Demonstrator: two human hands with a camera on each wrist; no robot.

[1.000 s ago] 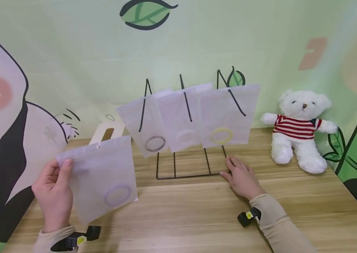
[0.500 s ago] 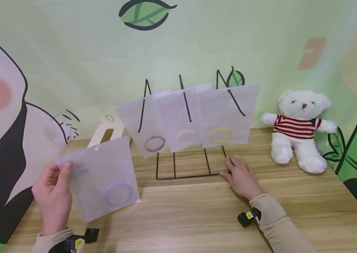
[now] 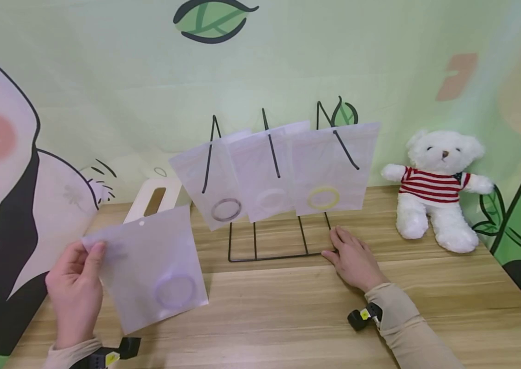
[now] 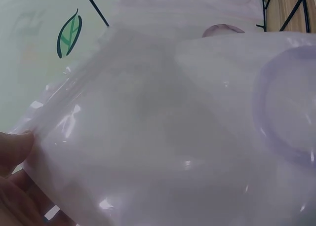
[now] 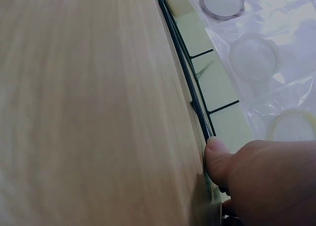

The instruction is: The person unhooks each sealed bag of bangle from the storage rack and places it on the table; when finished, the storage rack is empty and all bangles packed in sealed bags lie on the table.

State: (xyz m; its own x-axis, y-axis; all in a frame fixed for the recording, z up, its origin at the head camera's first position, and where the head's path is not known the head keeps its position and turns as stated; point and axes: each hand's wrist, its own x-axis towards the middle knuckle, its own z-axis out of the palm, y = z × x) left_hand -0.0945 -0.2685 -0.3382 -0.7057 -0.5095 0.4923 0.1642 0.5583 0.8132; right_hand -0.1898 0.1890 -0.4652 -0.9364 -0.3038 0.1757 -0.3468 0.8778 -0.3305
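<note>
My left hand (image 3: pixel 76 287) pinches the upper left corner of a clear plastic zip bag (image 3: pixel 136 266) between thumb and fingers, clear of the wooden table. Inside it lies a pale purple ring (image 4: pixel 260 105), and a small punched hole shows in its top edge. My right hand (image 3: pixel 355 261) holds the front right corner of a black wire rack (image 3: pixel 279 257), its thumb (image 5: pixel 217 159) against the base wire. From the rack's hooks hang three similar bags: the left bag (image 3: pixel 220 177) has a greyish ring, the middle bag (image 3: pixel 253 169) a whitish ring, the right bag (image 3: pixel 311 159) a yellow ring.
Behind the held bag, a white piece with a slot cut in it (image 3: pixel 138 205) lies partly hidden. A white teddy bear (image 3: pixel 436 184) in a striped shirt sits at the back right. A printed green backdrop (image 3: pixel 126 92) rises behind the wooden table (image 3: pixel 260 318).
My left hand and its bag have sunk slightly, the bag's lower edge shifting down and right. More of the white slotted piece shows. The right hand and rack have stayed put.
</note>
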